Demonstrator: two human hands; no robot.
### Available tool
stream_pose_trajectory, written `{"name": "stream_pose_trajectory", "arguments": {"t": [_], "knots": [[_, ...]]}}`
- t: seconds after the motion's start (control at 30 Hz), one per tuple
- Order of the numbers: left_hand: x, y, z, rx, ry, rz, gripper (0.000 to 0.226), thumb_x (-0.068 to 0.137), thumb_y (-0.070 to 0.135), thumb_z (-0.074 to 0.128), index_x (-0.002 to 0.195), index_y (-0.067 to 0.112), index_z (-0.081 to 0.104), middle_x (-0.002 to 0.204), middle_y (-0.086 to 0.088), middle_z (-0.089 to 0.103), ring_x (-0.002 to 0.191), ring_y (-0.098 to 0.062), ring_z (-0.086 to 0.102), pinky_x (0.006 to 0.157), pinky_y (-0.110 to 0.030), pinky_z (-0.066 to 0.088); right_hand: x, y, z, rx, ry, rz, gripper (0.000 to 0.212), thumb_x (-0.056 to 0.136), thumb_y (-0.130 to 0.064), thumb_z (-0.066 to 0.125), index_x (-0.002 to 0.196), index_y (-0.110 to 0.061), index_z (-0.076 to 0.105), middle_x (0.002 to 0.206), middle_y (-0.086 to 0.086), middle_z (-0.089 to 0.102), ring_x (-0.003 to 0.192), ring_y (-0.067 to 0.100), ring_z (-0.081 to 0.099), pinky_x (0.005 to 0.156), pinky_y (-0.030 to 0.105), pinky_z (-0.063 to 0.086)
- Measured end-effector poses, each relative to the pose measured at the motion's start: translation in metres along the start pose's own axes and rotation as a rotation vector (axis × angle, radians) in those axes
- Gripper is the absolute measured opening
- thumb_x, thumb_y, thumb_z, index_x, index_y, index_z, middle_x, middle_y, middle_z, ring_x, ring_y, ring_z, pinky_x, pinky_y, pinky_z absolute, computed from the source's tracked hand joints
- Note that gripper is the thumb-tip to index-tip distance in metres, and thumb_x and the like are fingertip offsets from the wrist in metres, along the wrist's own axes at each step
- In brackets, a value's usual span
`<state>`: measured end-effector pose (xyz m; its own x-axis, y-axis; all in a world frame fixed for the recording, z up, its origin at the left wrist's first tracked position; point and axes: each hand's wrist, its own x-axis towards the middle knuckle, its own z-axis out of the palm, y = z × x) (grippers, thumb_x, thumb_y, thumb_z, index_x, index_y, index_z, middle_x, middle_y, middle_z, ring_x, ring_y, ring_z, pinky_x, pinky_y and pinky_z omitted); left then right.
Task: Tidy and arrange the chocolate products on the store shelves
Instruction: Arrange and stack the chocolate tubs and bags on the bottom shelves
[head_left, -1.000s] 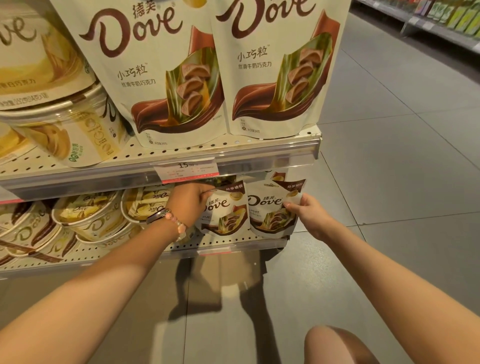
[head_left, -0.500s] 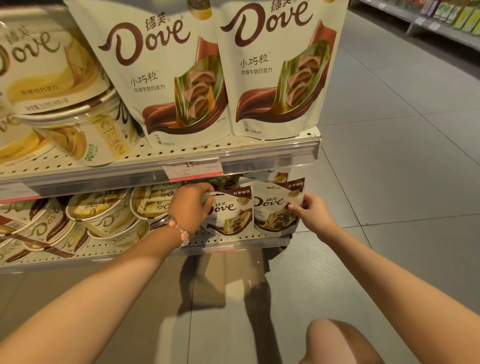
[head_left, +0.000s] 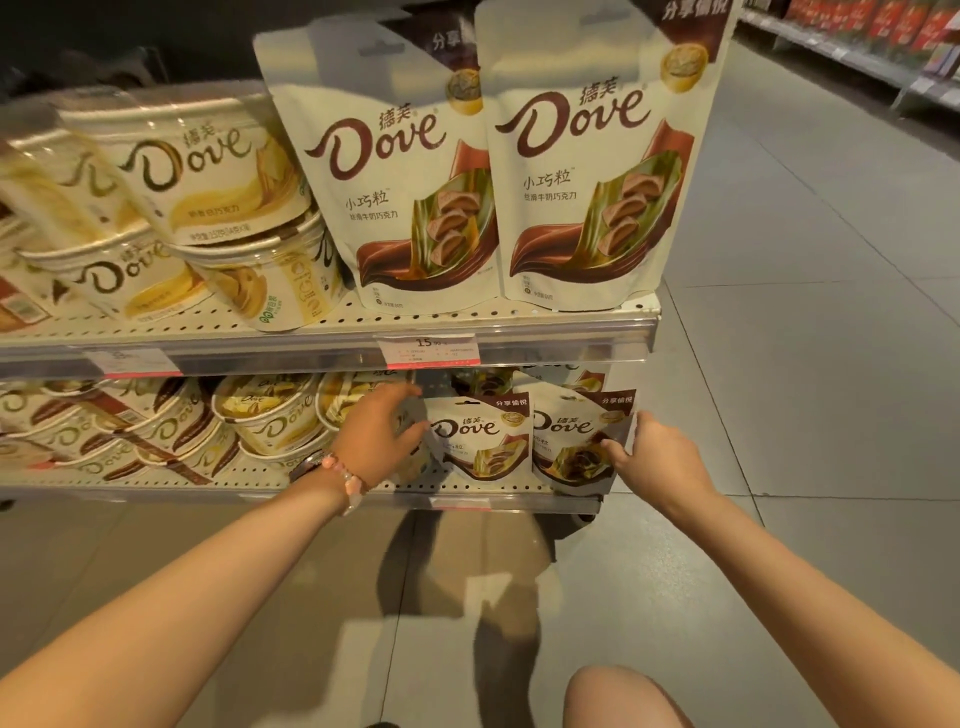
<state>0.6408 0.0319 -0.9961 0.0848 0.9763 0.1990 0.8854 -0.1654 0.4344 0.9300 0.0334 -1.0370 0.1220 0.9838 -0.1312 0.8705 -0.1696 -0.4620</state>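
Observation:
Two small white-and-brown Dove pouches stand side by side at the right end of the lower shelf (head_left: 311, 491). My left hand (head_left: 379, 436) curls round the left edge of the left pouch (head_left: 480, 439), thumb against its front. My right hand (head_left: 660, 457) pinches the right edge of the right pouch (head_left: 569, 441) near its lower corner. More pouches stand behind these two, mostly hidden by the shelf above. Two large Dove pouches (head_left: 405, 197) (head_left: 592, 182) stand upright on the upper shelf (head_left: 571, 325).
Round Dove tubs (head_left: 208, 171) are stacked on the upper shelf's left, and more tubs (head_left: 265, 415) lie on the lower shelf beside my left hand. A price tag (head_left: 426, 349) hangs on the upper rail. Grey aisle floor (head_left: 805, 364) opens to the right; my knee (head_left: 623, 696) shows below.
My left hand slid from the left pouch's top corner to its left edge. My right hand moved lower on the right pouch's edge. The view tilted up.

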Motion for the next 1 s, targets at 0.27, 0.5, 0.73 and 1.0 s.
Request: {"name": "stream_pose_trajectory", "arguments": {"t": [0.27, 0.5, 0.73, 1.0], "knots": [[-0.062, -0.015, -0.072, -0.14, 0.039, -0.135, 0.007, 0.084, 0.018, 0.067, 0.089, 0.021, 0.064, 0.09, 0.005, 0.065, 0.083, -0.01, 0.06, 0.072, -0.031, 0.052, -0.037, -0.081, -0.053, 0.074, -0.21, -0.336, 0.03, 0.09, -0.033, 0.059, 0.117, -0.023, 0.059, 0.099, -0.008, 0.063, 0.09, 0.009, 0.061, 0.081, 0.03, 0.056], [-0.069, -0.029, -0.153, -0.294, 0.47, -0.333, 0.03, 0.078, 0.014, 0.073, 0.1, 0.012, 0.052, 0.085, -0.006, 0.056, 0.076, -0.015, 0.052, 0.067, -0.021, 0.044, -0.066, -0.191, -0.071, 0.512, -0.236, -0.663, 0.042, 0.088, -0.016, 0.062, 0.127, -0.025, 0.05, 0.108, -0.01, 0.057, 0.098, 0.005, 0.056, 0.092, 0.028, 0.05], [-0.041, -0.071, -0.204, -0.35, 0.633, -0.344, 0.074, 0.071, 0.022, 0.08, 0.128, 0.012, 0.034, 0.119, -0.004, 0.046, 0.104, -0.015, 0.048, 0.09, -0.027, 0.042, -0.066, -0.288, -0.034, 0.636, 0.066, -0.522, 0.079, 0.082, -0.018, 0.07, 0.146, -0.019, 0.023, 0.147, -0.001, 0.033, 0.132, 0.014, 0.036, 0.111, 0.034, 0.034], [0.016, -0.133, -0.205, -0.471, 0.541, -0.359, 0.117, 0.053, 0.03, 0.09, 0.142, 0.011, 0.016, 0.145, -0.011, 0.031, 0.134, -0.024, 0.032, 0.112, -0.041, 0.029, -0.051, -0.339, 0.026, 0.652, 0.35, -0.271, 0.102, 0.074, -0.031, 0.078, 0.149, -0.011, 0.012, 0.154, 0.009, 0.024, 0.142, 0.023, 0.022, 0.115, 0.042, 0.027]]}}
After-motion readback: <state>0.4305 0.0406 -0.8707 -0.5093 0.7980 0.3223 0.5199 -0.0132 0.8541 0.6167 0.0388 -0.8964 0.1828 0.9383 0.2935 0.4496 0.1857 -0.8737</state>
